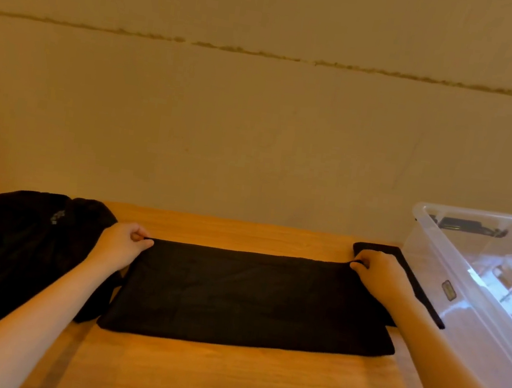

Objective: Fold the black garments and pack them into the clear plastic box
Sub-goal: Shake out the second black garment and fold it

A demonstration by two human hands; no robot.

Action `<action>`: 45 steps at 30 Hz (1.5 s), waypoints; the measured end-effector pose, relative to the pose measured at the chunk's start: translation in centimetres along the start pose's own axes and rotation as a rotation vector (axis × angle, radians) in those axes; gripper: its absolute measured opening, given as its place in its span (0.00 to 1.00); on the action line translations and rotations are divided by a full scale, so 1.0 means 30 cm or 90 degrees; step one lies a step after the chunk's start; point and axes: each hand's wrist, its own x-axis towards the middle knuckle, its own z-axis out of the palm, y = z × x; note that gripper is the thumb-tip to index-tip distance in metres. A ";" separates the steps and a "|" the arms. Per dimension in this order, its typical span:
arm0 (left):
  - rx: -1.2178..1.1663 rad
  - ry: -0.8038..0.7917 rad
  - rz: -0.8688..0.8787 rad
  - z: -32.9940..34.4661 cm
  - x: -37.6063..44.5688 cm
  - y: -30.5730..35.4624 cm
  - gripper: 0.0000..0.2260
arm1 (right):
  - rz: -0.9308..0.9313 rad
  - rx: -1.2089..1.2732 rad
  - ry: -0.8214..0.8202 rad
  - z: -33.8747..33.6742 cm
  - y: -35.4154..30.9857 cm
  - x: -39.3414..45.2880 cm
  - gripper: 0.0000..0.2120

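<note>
Light wooden tabletop (223, 381), far edge against a plain beige wall (256, 128) crossed by a horizontal seam. Flat black folded garment (250, 300) lies mid-table, long side across. Left hand (126, 243) pinches its far-left corner, fingers curled on the cloth; right hand (378, 271) pinches the far-right corner likewise. Heap of unfolded black garments (11, 259) at left, touching the left forearm. Clear plastic storage box (464, 286) at right, open top; a thin black piece (402, 262) lies just beside its wall. Bare wood shows along the near edge.
</note>
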 end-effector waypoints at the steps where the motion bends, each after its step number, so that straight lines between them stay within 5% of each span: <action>1: 0.004 0.003 0.001 0.001 -0.002 0.000 0.01 | -0.003 -0.007 0.007 0.005 -0.003 0.000 0.10; 20: 0.060 -0.003 -0.051 -0.011 -0.040 0.014 0.02 | 0.003 -0.112 0.051 0.032 -0.039 -0.017 0.09; 26: 0.268 0.128 0.134 0.037 -0.132 0.087 0.18 | -0.123 -0.072 0.100 0.058 -0.149 -0.101 0.22; 29: 0.259 0.010 0.196 0.139 -0.208 0.171 0.26 | -0.184 -0.031 -0.017 0.107 -0.239 -0.151 0.27; 32: 0.327 -0.107 0.117 0.216 -0.249 0.150 0.30 | -0.124 -0.087 -0.122 0.147 -0.240 -0.181 0.30; 45: 0.386 -0.097 0.055 0.195 -0.400 0.088 0.34 | -0.003 -0.125 -0.103 0.152 -0.136 -0.352 0.33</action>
